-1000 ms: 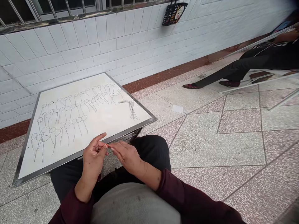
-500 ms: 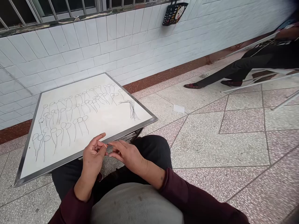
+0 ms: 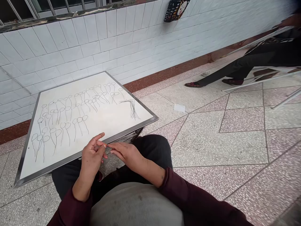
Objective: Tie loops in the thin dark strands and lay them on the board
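Note:
My left hand [image 3: 92, 155] is over my lap at the table's near edge, its thumb and index finger pinched on something too small to make out. Beside it, my right hand [image 3: 125, 153] has its fingertips close together, near the left fingertips; whatever is between them is hidden or too thin to see. On the white table [image 3: 103, 125] with a metal rim lie several thin dark strands with looped ends [image 3: 67, 125], set out in rows. A bundle of straight and bent dark strands [image 3: 133, 109] rests near the table's right corner.
A tiled wall [image 3: 94, 37] stands behind the table, with a dark patterned bag [image 3: 175, 11] hanging on it. A small white paper [image 3: 179, 108] lies on the floor. At the right, a seated person's legs [image 3: 225, 70] stretch out beside a metal-framed chair [image 3: 285, 99].
Both hands remain together, shifted slightly left in view. The right fingers look straighter and closer together. The whole view has tilted a little.

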`<state>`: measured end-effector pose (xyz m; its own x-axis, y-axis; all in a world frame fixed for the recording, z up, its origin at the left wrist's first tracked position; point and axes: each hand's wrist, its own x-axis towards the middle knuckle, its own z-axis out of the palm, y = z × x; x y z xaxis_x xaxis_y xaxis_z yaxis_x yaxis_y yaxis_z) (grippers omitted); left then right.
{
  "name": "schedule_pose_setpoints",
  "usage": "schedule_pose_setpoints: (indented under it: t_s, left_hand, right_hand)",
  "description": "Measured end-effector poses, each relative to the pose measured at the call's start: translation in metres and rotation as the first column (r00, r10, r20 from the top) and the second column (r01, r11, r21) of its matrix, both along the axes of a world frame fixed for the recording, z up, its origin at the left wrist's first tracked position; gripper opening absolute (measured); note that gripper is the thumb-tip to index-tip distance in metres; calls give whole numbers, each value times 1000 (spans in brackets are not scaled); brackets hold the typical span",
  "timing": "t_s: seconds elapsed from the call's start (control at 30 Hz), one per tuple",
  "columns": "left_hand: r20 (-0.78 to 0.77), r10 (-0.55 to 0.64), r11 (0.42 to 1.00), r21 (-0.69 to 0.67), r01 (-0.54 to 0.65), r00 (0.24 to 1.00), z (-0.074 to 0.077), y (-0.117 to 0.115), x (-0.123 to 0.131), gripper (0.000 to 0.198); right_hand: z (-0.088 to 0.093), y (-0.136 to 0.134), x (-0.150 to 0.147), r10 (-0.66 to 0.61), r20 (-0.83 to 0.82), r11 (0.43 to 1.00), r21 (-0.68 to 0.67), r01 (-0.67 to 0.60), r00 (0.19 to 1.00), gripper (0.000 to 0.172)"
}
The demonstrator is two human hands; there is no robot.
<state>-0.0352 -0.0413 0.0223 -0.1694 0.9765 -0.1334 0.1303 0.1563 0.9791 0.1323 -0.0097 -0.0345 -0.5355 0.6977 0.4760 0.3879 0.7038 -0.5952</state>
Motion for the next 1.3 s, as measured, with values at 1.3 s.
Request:
schedule_pose_setpoints:
  t_s: [1.3]
  left_hand:
    - [54, 112, 993, 16, -113, 992, 4, 1, -14, 37]
  right_hand:
    - [5, -12, -1, -60, 90, 998, 9, 59, 994, 24]
